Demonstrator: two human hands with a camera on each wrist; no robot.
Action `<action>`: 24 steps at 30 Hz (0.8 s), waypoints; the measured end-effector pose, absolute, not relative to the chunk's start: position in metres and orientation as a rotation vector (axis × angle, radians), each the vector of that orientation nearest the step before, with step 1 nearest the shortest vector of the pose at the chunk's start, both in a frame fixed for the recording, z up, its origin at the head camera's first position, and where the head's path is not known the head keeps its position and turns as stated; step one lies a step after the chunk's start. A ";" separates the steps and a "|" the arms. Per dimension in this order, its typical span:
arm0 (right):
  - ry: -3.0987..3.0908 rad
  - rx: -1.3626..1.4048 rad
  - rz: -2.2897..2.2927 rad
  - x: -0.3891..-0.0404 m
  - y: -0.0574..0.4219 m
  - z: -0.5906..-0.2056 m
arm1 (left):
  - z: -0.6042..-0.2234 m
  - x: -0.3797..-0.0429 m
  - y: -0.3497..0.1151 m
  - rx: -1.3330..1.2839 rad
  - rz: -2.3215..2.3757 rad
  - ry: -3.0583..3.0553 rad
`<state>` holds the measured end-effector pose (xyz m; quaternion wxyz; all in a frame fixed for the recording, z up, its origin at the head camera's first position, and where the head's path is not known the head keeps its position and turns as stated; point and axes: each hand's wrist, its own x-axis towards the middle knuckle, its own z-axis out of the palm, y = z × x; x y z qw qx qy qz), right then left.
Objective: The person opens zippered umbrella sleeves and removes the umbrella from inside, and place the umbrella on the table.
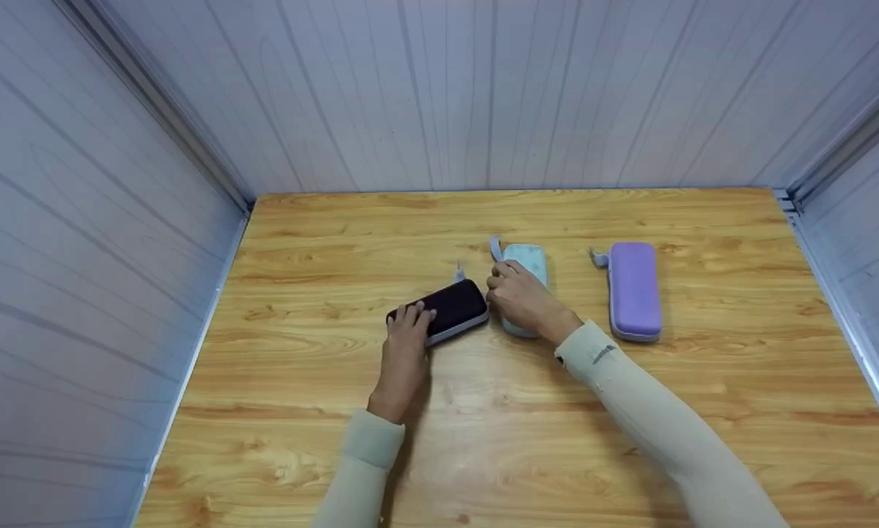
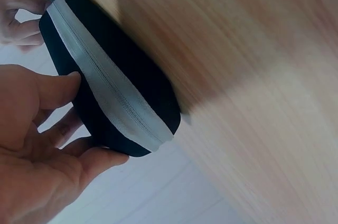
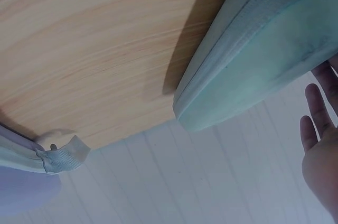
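Note:
A black zip case (image 1: 450, 306) with a grey zipper band (image 2: 108, 84) lies slanted on the table, its grey strap (image 1: 460, 273) sticking out behind. My left hand (image 1: 407, 334) holds its left end, with the thumb and fingers around the edge in the left wrist view. At the case's right end, my right hand (image 1: 521, 297) pinches the end of the zipper; the fingertips hide the pull itself. Beneath the right hand lies a pale mint zip case (image 1: 528, 257), partly covered, which also fills the upper right of the right wrist view (image 3: 264, 60).
To the right, a purple zip case (image 1: 635, 290) stands lengthwise with a grey strap (image 1: 599, 257) at its upper left. The wooden table (image 1: 300, 367) is bounded by pale panel walls (image 1: 439, 95) behind and on both sides.

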<state>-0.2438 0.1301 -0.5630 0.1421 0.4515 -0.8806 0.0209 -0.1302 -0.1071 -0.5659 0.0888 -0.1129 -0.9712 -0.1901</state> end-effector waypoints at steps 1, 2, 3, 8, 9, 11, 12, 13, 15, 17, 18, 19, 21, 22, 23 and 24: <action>-2.544 1.306 0.052 -0.243 0.130 -0.563 | -0.566 -0.130 -0.106 -0.325 -0.557 -2.893; -2.550 1.306 0.047 -0.243 0.131 -0.562 | -0.566 -0.130 -0.105 -0.313 -0.548 -2.895; -2.556 1.309 0.043 -0.243 0.131 -0.562 | -0.566 -0.131 -0.104 -0.297 -0.549 -2.895; -2.552 1.322 0.035 -0.239 0.131 -0.560 | -0.565 -0.130 -0.098 -0.229 -0.532 -2.895; -2.549 1.323 0.031 -0.238 0.131 -0.560 | -0.566 -0.130 -0.097 -0.220 -0.518 -2.897; -2.541 1.324 0.024 -0.237 0.130 -0.560 | -0.566 -0.130 -0.096 -0.202 -0.493 -2.900; -2.543 1.321 0.022 -0.236 0.129 -0.560 | -0.566 -0.130 -0.095 -0.193 -0.475 -2.906; -2.548 1.317 0.021 -0.235 0.129 -0.559 | -0.567 -0.130 -0.094 -0.186 -0.459 -2.912; -2.560 1.306 0.016 -0.234 0.128 -0.559 | -0.567 -0.130 -0.092 -0.173 -0.409 -2.926; -2.570 1.294 0.009 -0.233 0.127 -0.560 | -0.567 -0.131 -0.091 -0.161 -0.378 -2.936; -2.576 1.288 0.006 -0.233 0.126 -0.560 | -0.567 -0.131 -0.090 -0.156 -0.370 -2.941; -2.579 1.283 0.003 -0.233 0.126 -0.560 | -0.567 -0.131 -0.089 -0.149 -0.367 -2.943; -2.591 1.272 0.003 -0.232 0.125 -0.560 | -0.566 -0.132 -0.088 -0.134 -0.365 -2.946; -2.598 1.266 0.001 -0.231 0.124 -0.560 | -0.566 -0.132 -0.088 -0.126 -0.362 -2.947; -2.604 1.257 -0.003 -0.231 0.124 -0.560 | -0.566 -0.132 -0.087 -0.120 -0.350 -2.949; -2.613 1.248 -0.006 -0.230 0.124 -0.560 | -0.566 -0.132 -0.086 -0.114 -0.338 -2.949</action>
